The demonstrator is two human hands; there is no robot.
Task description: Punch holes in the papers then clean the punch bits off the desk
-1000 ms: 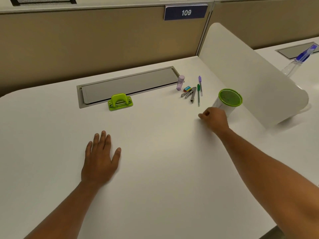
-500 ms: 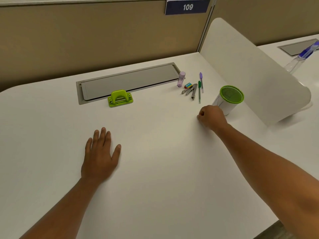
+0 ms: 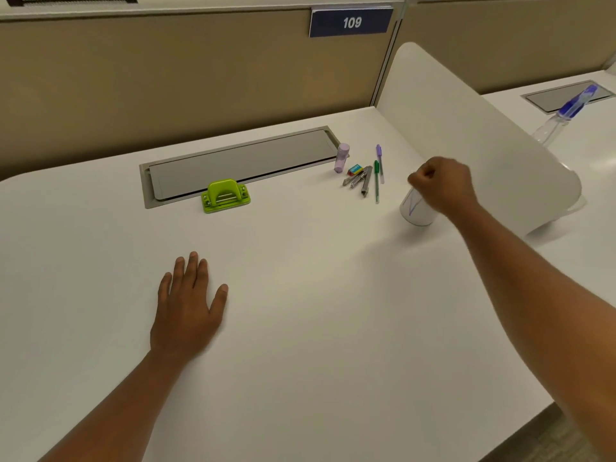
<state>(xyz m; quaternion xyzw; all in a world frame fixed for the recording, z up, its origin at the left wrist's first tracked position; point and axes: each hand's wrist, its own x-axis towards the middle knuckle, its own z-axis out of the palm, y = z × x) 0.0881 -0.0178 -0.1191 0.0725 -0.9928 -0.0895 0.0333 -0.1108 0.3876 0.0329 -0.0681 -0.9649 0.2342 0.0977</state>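
Observation:
A lime-green hole punch [image 3: 225, 196] stands on the white desk [image 3: 300, 345], at the front edge of a grey cable hatch [image 3: 240, 161]. My left hand [image 3: 188, 308] lies flat on the desk, palm down, fingers apart, holding nothing. My right hand [image 3: 443, 188] hovers with its fingers pinched together directly over a white cup [image 3: 415, 211] and hides the cup's green rim. Whether anything sits between those fingertips is too small to tell. No papers and no punch bits show on the desk.
Left of the cup lie a green pen [image 3: 376, 181], a purple pen [image 3: 379, 161], metal clips [image 3: 361, 181], an eraser [image 3: 355, 169] and a lilac glue stick [image 3: 342, 157]. A white curved divider [image 3: 466, 128] rises just right of the cup. A spray bottle [image 3: 563, 118] stands beyond it.
My right hand has lifted off the desk surface and moved right and up, from beside the cup to above its mouth, fingers still closed. The left hand has stayed flat.

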